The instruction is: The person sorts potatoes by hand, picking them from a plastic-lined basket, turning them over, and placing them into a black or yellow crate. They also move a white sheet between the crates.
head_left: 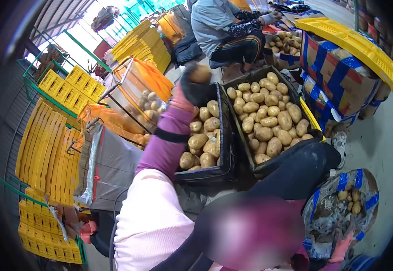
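My left hand (196, 85), in a dark-palmed glove below a purple sleeve, reaches forward with its fingers closed round a potato (201, 73). It is above the far edge of a black crate of large potatoes (198, 141). Beside that crate, to the right, stands a second black crate full of potatoes (268, 122). At the lower right, my right hand (342, 241), in an orange and grey glove, lies at the near side of a plastic-lined, blue-taped basket (316, 217). Its fingers look apart, with no potato in them. Several small potatoes (352, 198) lie in the basket.
A person (214, 29) sits ahead beside a box of potatoes (287, 43). Taped cartons (336, 77) under a yellow crate panel (350, 40) stand at right. Yellow crates (47, 153) are stacked at left, near a grey-covered bin (110, 167). Another orange glove (88, 231) shows lower left.
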A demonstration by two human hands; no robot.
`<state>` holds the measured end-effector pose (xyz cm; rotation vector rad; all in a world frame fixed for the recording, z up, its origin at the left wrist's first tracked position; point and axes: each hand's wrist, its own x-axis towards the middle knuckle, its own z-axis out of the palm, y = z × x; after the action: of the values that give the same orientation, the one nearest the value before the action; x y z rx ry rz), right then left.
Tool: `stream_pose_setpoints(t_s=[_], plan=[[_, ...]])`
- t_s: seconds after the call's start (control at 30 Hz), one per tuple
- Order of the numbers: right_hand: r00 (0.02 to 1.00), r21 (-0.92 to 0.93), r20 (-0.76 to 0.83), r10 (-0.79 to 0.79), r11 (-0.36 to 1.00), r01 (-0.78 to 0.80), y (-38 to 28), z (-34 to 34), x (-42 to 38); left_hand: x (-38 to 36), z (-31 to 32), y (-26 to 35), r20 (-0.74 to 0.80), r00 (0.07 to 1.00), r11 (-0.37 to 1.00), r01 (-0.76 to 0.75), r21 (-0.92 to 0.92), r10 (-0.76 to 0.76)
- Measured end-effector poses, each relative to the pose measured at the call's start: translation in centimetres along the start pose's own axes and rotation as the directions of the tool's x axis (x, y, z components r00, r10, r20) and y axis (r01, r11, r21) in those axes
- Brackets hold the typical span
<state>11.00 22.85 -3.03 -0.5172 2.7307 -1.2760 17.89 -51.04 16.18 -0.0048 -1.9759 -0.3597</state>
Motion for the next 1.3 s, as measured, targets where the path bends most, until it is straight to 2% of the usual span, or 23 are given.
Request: stream_pose_setpoints(t_s=[0.03,0.07,0.1,0.2,0.27,0.3,0.37,0.43,0.5,0.57,0.6,0.63,0.67,0.7,0.73,0.83,0.87,0.93,1.03,1.07,1.1,1.23,1.3], plan=[[0.999,-0.083,0.034,0.038,0.996,-0.035,0.7,0.0,0.2,2.7,-5.0,-2.6,0.034,0.955,0.902,0.288,-0.323,-0.293],[0.988,-0.023,0.039,0.148,0.989,-0.147,1.3,0.1,0.3,5.4,-9.9,-5.2,0.068,0.807,0.501,0.428,-0.752,-0.586],[0.990,-0.025,0.044,0.138,0.990,-0.137,1.0,0.3,0.5,8.1,-14.8,-7.8,0.093,0.597,0.120,0.307,-0.944,-0.797],[0.996,0.039,-0.047,0.080,0.996,-0.078,-2.0,0.8,1.4,9.8,-17.1,-6.4,-0.101,0.613,0.369,0.330,-0.869,-0.784],[0.978,-0.259,-0.024,0.205,0.944,-0.205,-2.7,1.1,2.3,11.1,-13.3,-4.6,-0.137,0.401,0.307,0.396,-0.865,-0.906],[0.990,-0.271,-0.003,0.142,0.953,-0.138,-1.6,1.6,2.5,9.9,-10.9,-5.3,0.045,0.554,0.257,0.454,-0.853,-0.831],[0.995,-0.328,0.047,0.088,0.942,-0.068,-1.4,2.5,2.0,8.8,-3.0,-0.2,0.384,0.634,0.158,0.629,-0.761,-0.672],[0.973,-0.305,0.002,0.230,0.927,-0.218,-2.6,3.0,1.7,6.4,6.3,2.6,0.660,0.660,-0.051,0.692,-0.720,-0.359],[0.951,-0.353,0.013,0.310,0.891,-0.285,-2.9,2.8,1.3,5.4,16.0,8.5,0.835,0.551,-0.270,0.802,-0.533,-0.013],[0.867,-0.476,0.102,0.488,0.789,-0.388,-2.8,2.5,1.1,3.7,22.3,21.0,0.855,0.511,-0.195,0.851,-0.487,0.094],[0.847,-0.481,0.123,0.517,0.777,-0.405,-1.8,2.7,1.3,3.2,24.9,25.5,0.831,0.483,-0.212,0.874,-0.437,0.276],[0.826,-0.483,0.152,0.543,0.770,-0.417,-0.5,3.3,0.9,2.4,26.1,29.4,0.700,0.564,0.118,0.736,-0.666,0.438],[0.813,-0.476,0.144,0.564,0.760,-0.442,-0.7,3.3,0.7,1.6,27.2,33.3,0.525,0.619,0.426,0.316,-0.848,0.585],[0.765,-0.507,0.185,0.617,0.726,-0.464,-1.4,3.0,0.7,0.7,28.3,37.3,0.331,0.639,0.503,-0.102,-0.858,0.694],[0.712,-0.541,0.225,0.665,0.693,-0.476,-1.9,2.7,0.9,-1.0,27.9,41.8,0.731,0.578,0.178,0.727,-0.663,0.363],[0.699,-0.502,0.212,0.683,0.690,-0.522,-2.2,3.0,1.8,-4.4,31.0,42.8,0.625,0.671,0.543,0.377,-0.750,0.399],[0.683,-0.497,0.226,0.694,0.685,-0.532,-1.1,4.1,1.9,-5.3,31.6,42.6,0.684,0.628,0.494,0.490,-0.718,0.370],[0.923,-0.429,0.097,0.372,0.852,-0.298,1.8,6.8,1.9,-5.6,31.9,42.2,0.742,0.580,0.474,0.576,-0.666,0.337],[0.763,-0.466,0.298,0.574,0.785,-0.409,4.8,10.9,6.2,-5.8,32.0,41.6,0.814,0.526,0.352,0.734,-0.580,0.246],[0.753,-0.460,0.320,0.575,0.789,-0.407,7.1,13.5,6.5,-5.3,31.8,41.4,0.772,0.558,0.433,0.641,-0.634,0.304],[0.765,-0.445,0.322,0.558,0.802,-0.398,10.2,17.2,6.5,-5.1,31.9,41.0,0.726,0.580,0.505,0.531,-0.680,0.369],[0.657,-0.631,0.302,0.691,0.661,-0.406,11.7,25.1,7.9,-5.8,32.5,40.1,0.781,0.524,0.541,0.570,-0.618,0.339],[0.691,-0.589,0.263,0.673,0.679,-0.437,15.7,27.7,7.1,-6.2,32.8,40.1,0.774,0.517,0.495,0.596,-0.632,0.366]])
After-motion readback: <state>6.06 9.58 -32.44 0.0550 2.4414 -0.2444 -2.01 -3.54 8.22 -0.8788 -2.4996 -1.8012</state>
